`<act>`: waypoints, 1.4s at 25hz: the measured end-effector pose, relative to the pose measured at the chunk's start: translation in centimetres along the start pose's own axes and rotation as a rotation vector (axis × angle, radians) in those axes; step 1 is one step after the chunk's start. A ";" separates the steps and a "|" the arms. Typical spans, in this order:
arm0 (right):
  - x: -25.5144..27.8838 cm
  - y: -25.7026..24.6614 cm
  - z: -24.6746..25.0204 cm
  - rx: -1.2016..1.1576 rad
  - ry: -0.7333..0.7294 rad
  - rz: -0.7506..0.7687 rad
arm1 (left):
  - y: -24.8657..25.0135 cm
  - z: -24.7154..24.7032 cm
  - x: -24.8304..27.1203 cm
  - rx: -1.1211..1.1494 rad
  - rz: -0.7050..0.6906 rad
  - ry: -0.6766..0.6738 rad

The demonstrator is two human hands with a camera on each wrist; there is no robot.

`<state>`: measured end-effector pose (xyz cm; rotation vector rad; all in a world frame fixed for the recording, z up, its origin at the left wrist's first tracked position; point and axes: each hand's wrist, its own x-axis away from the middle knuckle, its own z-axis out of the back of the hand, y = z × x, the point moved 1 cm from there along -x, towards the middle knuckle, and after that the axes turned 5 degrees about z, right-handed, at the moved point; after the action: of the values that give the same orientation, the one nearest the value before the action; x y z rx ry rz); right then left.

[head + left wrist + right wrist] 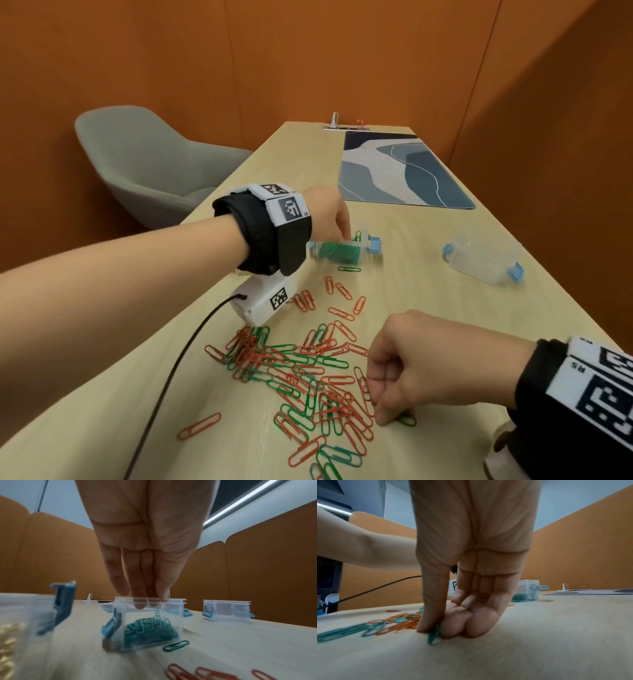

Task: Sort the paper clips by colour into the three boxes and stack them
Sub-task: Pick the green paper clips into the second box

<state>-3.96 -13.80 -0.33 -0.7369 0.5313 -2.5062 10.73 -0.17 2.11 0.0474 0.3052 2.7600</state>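
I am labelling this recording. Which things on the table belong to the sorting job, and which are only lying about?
Belong to the job:
- mixed red and green clips
- green clip pinched by right hand
- box of green clips under left hand
- clear box
- box of gold clips

Lying about:
- desk mat
- chair
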 end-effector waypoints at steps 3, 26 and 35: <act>0.0 0.1 0.0 0.002 -0.013 -0.010 | 0.5 0.2 1.6 0.053 -0.058 0.084; 0.0 -0.9 0.6 -0.143 0.235 -0.033 | 1.1 -2.2 4.3 0.002 0.100 -0.191; 0.4 -2.9 -0.8 0.010 0.170 0.180 | -3.6 0.5 14.5 0.602 0.358 -0.433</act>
<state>-5.67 -11.49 0.57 -0.4522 0.6146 -2.4130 -1.51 8.44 1.74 0.9121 1.0711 2.7775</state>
